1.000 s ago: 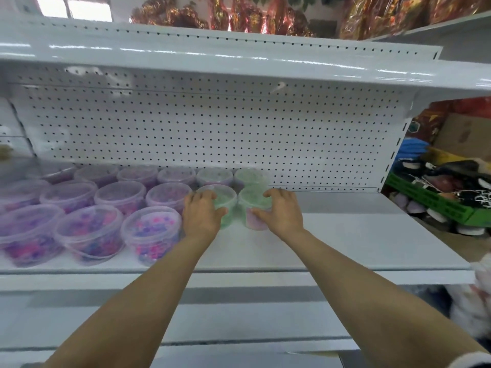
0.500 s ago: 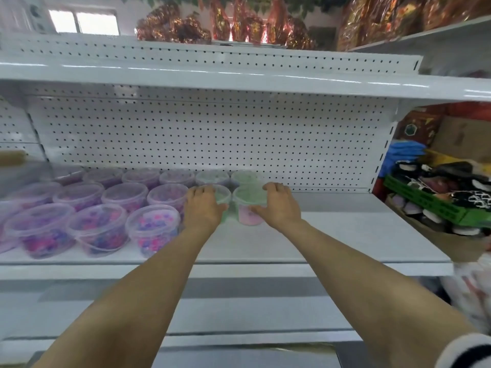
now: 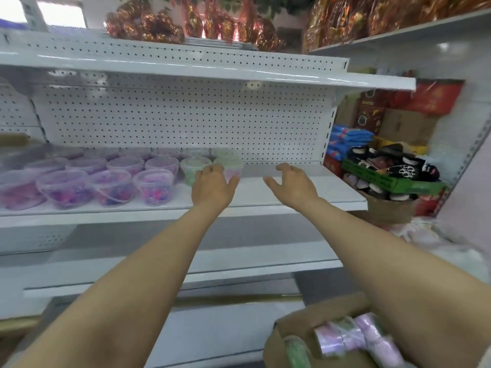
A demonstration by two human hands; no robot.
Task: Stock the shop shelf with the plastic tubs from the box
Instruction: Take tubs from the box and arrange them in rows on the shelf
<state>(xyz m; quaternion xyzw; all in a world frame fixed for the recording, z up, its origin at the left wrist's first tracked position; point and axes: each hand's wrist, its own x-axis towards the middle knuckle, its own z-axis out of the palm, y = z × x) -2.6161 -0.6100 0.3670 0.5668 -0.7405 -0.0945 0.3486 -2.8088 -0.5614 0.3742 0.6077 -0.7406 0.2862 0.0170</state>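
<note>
Several clear plastic tubs (image 3: 154, 185) with purple and pink contents stand in rows on the left half of the white shelf (image 3: 305, 201). Two greenish tubs (image 3: 195, 167) end the middle row. My left hand (image 3: 212, 185) hovers open just in front of them, fingers relaxed, holding nothing. My right hand (image 3: 292, 183) is open over the bare right part of the shelf, away from the tubs. At the bottom right, the cardboard box (image 3: 318, 322) holds more tubs (image 3: 356, 338), lying on their sides and blurred.
A white shelf board (image 3: 212, 73) overhangs above, with a pegboard back (image 3: 186, 120). A lower shelf (image 3: 186, 264) runs beneath my arms. To the right, a green crate (image 3: 385, 176) of dark goods and stacked boxes (image 3: 398, 115) crowd the shelf's end.
Both hands have let go of the two greenish tubs and drawn back; the right hand has moved to the right. The view has tilted down, bringing the box into sight.
</note>
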